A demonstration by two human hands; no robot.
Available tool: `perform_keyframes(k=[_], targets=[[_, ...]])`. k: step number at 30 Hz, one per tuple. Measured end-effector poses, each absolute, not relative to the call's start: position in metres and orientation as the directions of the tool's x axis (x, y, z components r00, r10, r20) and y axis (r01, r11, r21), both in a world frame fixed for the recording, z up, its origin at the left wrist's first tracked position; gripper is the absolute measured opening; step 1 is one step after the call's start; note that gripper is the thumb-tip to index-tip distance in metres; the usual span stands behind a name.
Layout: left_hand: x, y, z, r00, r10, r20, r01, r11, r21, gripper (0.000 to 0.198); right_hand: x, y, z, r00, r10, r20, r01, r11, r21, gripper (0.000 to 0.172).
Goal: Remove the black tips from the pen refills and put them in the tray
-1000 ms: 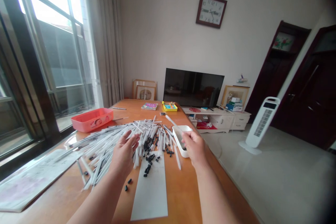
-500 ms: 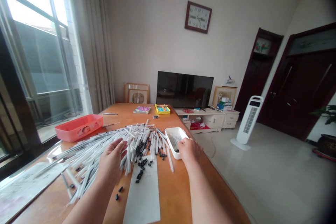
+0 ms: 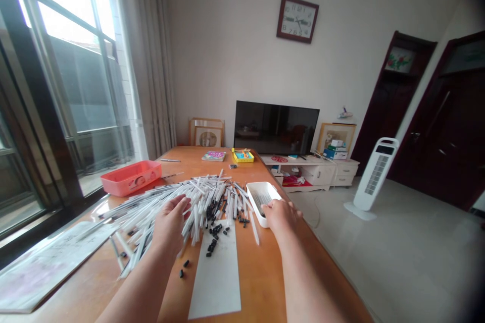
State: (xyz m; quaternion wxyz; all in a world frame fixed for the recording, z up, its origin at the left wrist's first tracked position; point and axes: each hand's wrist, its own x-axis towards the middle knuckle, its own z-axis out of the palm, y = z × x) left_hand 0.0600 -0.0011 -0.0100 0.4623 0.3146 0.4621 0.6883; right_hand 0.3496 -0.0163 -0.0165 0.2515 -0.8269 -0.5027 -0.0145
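Left hand (image 3: 170, 224) touches tubes (image 3: 206, 202), right hand (image 3: 282, 214) a tray (image 3: 261, 194).

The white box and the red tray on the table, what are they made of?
The white box looks like plastic: smooth, slightly shiny, with rounded moulded corners. The red tray looks like plastic too: glossy, evenly coloured, with a moulded rim. I can't tell which kind of plastic from here.

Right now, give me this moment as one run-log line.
left hand: on white tubes | right hand: at white tray | black caps: on paper strip
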Motion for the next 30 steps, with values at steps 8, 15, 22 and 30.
perform_keyframes(k=[8, 15, 22, 30], targets=[[0.060, -0.004, -0.009, -0.363, 0.931, 0.028, -0.246, -0.125, 0.961, 0.049, 0.344, -0.025, -0.006, 0.469, 0.792, 0.391, 0.845, -0.274, -0.459, 0.023], [0.064, -0.006, -0.007, -0.313, 0.946, 0.084, -0.084, -0.116, 0.990, 0.050, 0.313, -0.035, -0.009, 0.285, 0.824, 0.489, 0.788, 0.089, -0.609, 0.026], [0.062, -0.003, -0.012, -0.301, 0.938, 0.169, 0.021, -0.171, 0.985, 0.046, 0.287, -0.035, -0.025, 0.072, 0.928, 0.365, 0.826, 0.149, -0.543, 0.021], [0.054, 0.006, -0.017, -0.359, 0.908, 0.216, 0.094, -0.195, 0.976, 0.036, 0.268, -0.031, -0.036, -0.014, 0.966, 0.259, 0.931, 0.107, -0.348, 0.029]])
